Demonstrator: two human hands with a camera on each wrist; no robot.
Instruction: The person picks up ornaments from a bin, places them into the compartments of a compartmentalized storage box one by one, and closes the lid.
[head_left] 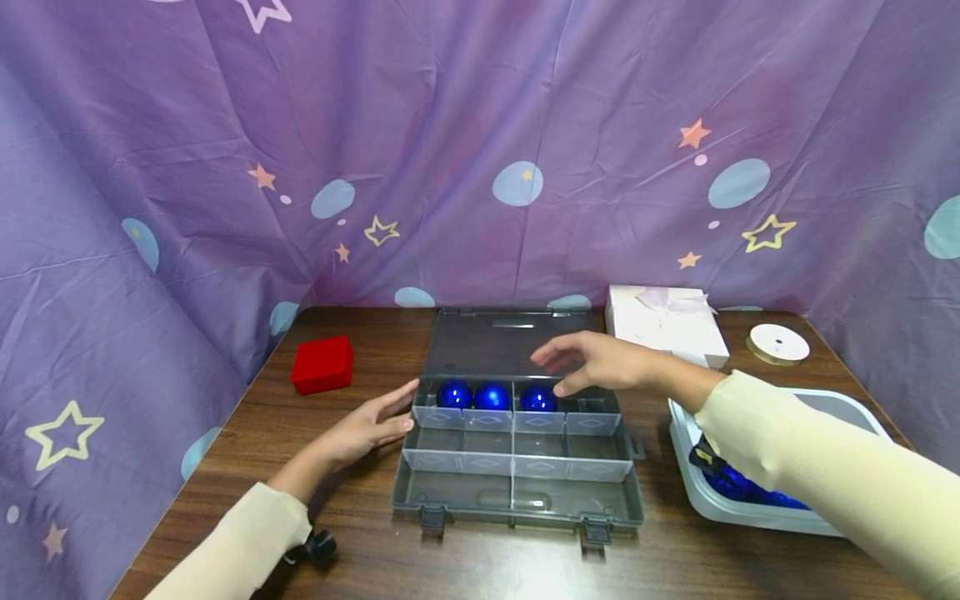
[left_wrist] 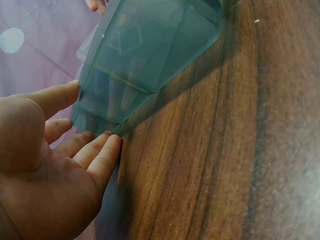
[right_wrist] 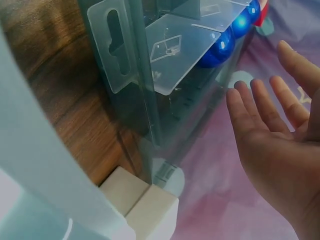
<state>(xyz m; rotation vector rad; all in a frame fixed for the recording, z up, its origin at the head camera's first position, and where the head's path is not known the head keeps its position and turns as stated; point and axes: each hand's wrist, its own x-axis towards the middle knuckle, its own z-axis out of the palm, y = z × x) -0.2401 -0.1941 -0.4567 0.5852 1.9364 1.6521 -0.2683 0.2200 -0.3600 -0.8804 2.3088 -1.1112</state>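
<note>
A grey see-through divided plastic case [head_left: 457, 485] lies on the table with its lid [head_left: 480, 342] folded back. Its back row holds three shiny blue balls: one ball [head_left: 454, 395] at the left, a second ball [head_left: 492, 397] beside it, and a third ball [head_left: 538, 399] right of the middle divider. My left hand [head_left: 369, 432] rests its fairly straight fingers against the case's left side; the left wrist view shows fingertips along the wall [left_wrist: 135, 70]. Over the back row, my right hand [head_left: 600, 362] has its fingers spread loosely, thumb close by the third ball, nothing in its grasp.
At right stands a light blue tub [head_left: 705, 500] with more blue balls [head_left: 738, 485], partly behind my right sleeve. Behind it are a white ribboned box [head_left: 667, 321] and a white ribbon spool [head_left: 778, 343]. A red box [head_left: 322, 364] sits at the left. Purple cloth [head_left: 450, 167] hangs behind.
</note>
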